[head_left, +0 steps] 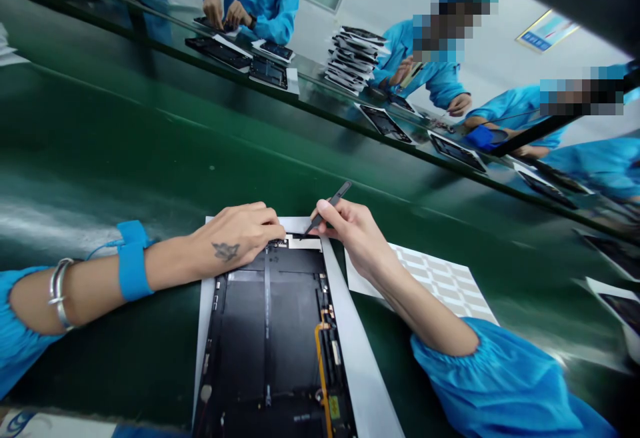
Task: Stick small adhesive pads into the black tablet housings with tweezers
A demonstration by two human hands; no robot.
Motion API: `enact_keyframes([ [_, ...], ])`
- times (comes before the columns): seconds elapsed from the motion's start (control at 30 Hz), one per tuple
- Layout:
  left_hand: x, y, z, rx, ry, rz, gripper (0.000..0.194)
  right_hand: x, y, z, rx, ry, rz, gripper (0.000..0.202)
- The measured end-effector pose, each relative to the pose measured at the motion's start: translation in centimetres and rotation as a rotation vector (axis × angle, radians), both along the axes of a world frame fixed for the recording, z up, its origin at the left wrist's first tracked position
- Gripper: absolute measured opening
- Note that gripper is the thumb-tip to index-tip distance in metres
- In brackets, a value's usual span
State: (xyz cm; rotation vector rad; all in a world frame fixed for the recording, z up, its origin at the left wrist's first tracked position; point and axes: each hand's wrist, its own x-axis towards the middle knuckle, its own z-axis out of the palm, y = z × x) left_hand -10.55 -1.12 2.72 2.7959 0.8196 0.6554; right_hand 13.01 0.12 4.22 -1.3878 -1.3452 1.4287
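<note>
A dark tablet housing (270, 331) lies lengthwise before me on a white sheet (367, 378), its inside facing up with a thin cable down the middle and an orange flex cable (323, 371) along the right side. My right hand (350, 228) grips black tweezers (330, 206), tips down at the housing's far edge. Just below the tips is a white strip (306, 243). My left hand (245, 235) rests at the far left corner, fingers bent and close together by the strip's left end; what they pinch, if anything, is hidden.
A sheet of pale labels (440, 281) lies right of the housing on the green bench (150, 138). Across a raised glass shelf, several co-workers in blue work on similar parts. A stack of housings (355, 58) stands there. A blue wrist strap (134, 261) trails a cord from my left arm.
</note>
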Motion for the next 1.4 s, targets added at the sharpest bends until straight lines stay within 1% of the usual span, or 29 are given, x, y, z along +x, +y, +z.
enact_keyframes([
  [0.17,0.1,0.0,-0.1,0.040,0.008,-0.001,0.026,0.1,-0.1,-0.1,0.019,-0.012,0.004,0.066],
  [0.43,0.0,0.0,0.2,-0.026,0.039,0.004,0.032,0.3,0.0,-0.3,0.031,-0.050,0.017,0.068],
  [0.53,0.1,0.0,0.1,-0.020,0.025,0.000,0.035,0.2,0.1,-0.3,0.028,-0.054,0.015,0.069],
  [0.7,0.2,-0.1,0.2,0.042,-0.017,0.017,0.024,0.2,0.1,-0.2,0.022,-0.070,0.008,0.070],
  [0.77,0.2,-0.2,0.2,0.057,-0.014,0.036,0.024,0.2,0.1,-0.2,0.024,-0.081,0.019,0.071],
  [0.93,0.1,-0.1,0.0,0.053,0.037,0.017,0.034,0.2,0.2,-0.3,0.052,-0.119,0.032,0.071],
  [1.1,0.3,0.1,0.1,0.045,0.050,-0.002,0.036,0.7,0.0,-0.3,0.251,-0.282,0.099,0.060],
  [1.17,0.3,0.1,0.2,0.048,0.040,0.002,0.036,1.0,-0.4,-0.1,0.343,-0.339,0.063,0.054],
  [1.23,0.4,0.0,0.2,0.063,0.031,0.007,0.035,1.1,-1.1,0.1,0.450,-0.331,0.004,0.047],
  [1.27,0.3,-0.1,0.2,0.072,0.029,0.009,0.034,1.0,-1.4,0.2,0.511,-0.311,-0.003,0.043],
  [1.33,0.3,-0.2,0.2,0.090,0.028,0.020,0.033,0.7,-2.2,0.2,0.624,-0.281,0.034,0.032],
  [1.4,0.3,-0.3,0.3,0.105,0.026,0.031,0.033,0.3,-2.8,0.0,0.701,-0.278,0.084,0.026],
])
